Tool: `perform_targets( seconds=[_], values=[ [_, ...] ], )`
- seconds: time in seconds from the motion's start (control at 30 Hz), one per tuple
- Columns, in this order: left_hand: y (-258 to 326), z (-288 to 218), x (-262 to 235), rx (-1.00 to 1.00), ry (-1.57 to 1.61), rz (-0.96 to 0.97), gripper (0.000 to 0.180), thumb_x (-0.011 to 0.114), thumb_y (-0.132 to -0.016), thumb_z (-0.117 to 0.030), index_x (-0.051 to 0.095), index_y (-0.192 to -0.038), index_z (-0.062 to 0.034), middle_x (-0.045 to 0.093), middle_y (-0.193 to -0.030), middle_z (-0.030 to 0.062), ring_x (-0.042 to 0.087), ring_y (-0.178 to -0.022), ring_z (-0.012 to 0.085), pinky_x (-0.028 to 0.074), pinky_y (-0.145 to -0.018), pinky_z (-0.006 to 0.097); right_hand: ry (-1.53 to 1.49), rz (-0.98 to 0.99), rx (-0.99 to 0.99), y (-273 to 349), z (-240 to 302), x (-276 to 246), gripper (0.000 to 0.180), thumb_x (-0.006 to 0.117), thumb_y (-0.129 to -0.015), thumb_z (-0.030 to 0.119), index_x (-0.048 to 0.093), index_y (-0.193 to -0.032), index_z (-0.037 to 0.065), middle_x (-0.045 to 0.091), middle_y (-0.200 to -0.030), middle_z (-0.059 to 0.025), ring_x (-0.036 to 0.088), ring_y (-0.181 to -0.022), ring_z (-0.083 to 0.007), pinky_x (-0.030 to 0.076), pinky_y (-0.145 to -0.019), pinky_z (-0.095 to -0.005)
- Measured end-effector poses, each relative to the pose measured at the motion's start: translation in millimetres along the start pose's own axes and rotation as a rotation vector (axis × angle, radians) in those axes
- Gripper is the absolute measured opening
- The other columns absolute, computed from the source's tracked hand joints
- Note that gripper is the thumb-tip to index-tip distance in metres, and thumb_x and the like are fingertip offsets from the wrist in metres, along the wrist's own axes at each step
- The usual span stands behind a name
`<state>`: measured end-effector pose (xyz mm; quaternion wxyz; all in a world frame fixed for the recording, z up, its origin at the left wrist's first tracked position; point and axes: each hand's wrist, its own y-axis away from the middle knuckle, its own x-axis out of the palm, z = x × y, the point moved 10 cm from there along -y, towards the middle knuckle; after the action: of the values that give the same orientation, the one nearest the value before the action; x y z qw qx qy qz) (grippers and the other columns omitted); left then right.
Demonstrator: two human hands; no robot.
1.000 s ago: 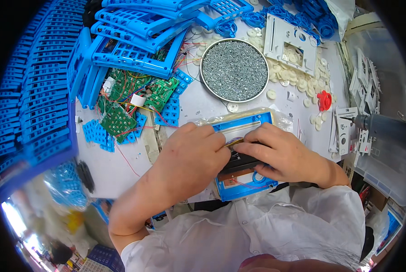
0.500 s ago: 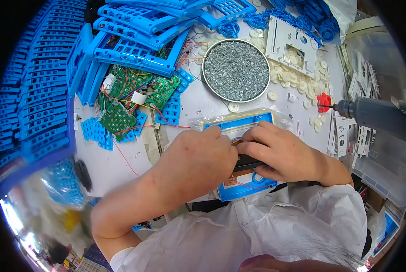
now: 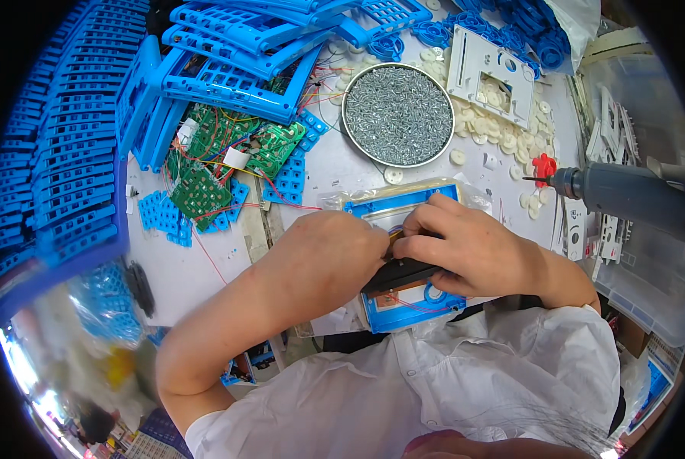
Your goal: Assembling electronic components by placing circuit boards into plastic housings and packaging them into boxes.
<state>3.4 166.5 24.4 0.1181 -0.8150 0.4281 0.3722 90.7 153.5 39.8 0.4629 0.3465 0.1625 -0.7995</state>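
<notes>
A blue plastic casing [image 3: 415, 320] lies on clear plastic wrap at the table's near edge, its open inside facing up. Across its middle sits a black bar-shaped part [image 3: 405, 271], with thin wires at its upper side and red wires running below. My left hand [image 3: 338, 252] is closed over the casing's left side, knuckles up, its fingertips hidden near the wires. From the right, my right hand [image 3: 468, 249] curls over the black part, its fingers bent and closed against it. What is pinched between the two hands is too small to tell.
A round tray of screws [image 3: 398, 115] stands beyond the casing. Green circuit boards [image 3: 201, 187] and stacked blue casings [image 3: 235, 84] lie at left. White discs [image 3: 503, 130] are scattered behind. A grey electric screwdriver [image 3: 625, 195] juts in from the right.
My left hand has shifted slightly left and down, uncovering more of the black part and the wires. My right hand has moved a little with the casing, which sits slightly nearer to me.
</notes>
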Motion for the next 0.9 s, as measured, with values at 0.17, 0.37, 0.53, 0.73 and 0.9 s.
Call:
perform_targets(
  seconds=[0.17,0.37,0.53,0.73,0.9],
  values=[
    [-0.1,4.1,-6.6,-0.048,0.093,-0.021,0.010,0.070,-0.085,-0.013,0.070,-0.082,-0.0040,0.068,-0.074,0.0142,0.067,-0.070,0.0354,0.050,-0.064,0.046,0.010,-0.014,0.009,-0.3,-1.4,0.6,0.051,0.076,-0.068,0.001,0.059,-0.115,0.011,0.054,-0.107,-0.0089,0.054,-0.097,-0.0318,0.051,-0.078,-0.0409],
    [-4.8,13.8,-6.6,-0.149,0.156,-0.030,0.016,0.070,-0.086,-0.015,0.069,-0.076,-0.0023,0.068,-0.071,0.0174,0.068,-0.069,0.0369,0.052,-0.066,0.047,0.016,-0.024,0.010,-1.2,-1.1,0.3,0.055,0.078,-0.065,0.002,0.059,-0.116,0.011,0.054,-0.107,-0.0087,0.054,-0.097,-0.0313,0.051,-0.078,-0.0414],
    [-6.7,21.3,-5.5,-0.179,0.216,-0.029,0.013,0.073,-0.085,-0.015,0.071,-0.080,-0.0027,0.070,-0.071,0.0141,0.069,-0.066,0.0321,0.051,-0.061,0.041,0.018,-0.039,0.006,-1.9,-0.1,-2.6,0.051,0.075,-0.067,0.000,0.057,-0.114,0.010,0.054,-0.104,-0.0086,0.055,-0.095,-0.0310,0.052,-0.074,-0.0399],
    [-7.9,21.6,-6.2,-0.196,0.239,-0.011,0.012,0.073,-0.085,-0.014,0.072,-0.082,-0.0023,0.070,-0.072,0.0142,0.069,-0.067,0.0316,0.051,-0.062,0.040,0.020,-0.050,-0.016,-2.5,0.0,-1.8,0.050,0.075,-0.068,0.000,0.058,-0.114,0.011,0.054,-0.103,-0.0084,0.055,-0.094,-0.0308,0.051,-0.073,-0.0404],
    [-7.4,22.9,-4.7,-0.202,0.226,-0.024,0.011,0.073,-0.084,-0.013,0.072,-0.082,-0.0026,0.070,-0.072,0.0143,0.069,-0.066,0.0321,0.051,-0.062,0.040,0.036,-0.001,-0.006,-3.9,0.7,2.3,0.050,0.077,-0.068,0.003,0.060,-0.114,0.012,0.054,-0.106,-0.0084,0.055,-0.096,-0.0307,0.053,-0.074,-0.0407]
  ],
)
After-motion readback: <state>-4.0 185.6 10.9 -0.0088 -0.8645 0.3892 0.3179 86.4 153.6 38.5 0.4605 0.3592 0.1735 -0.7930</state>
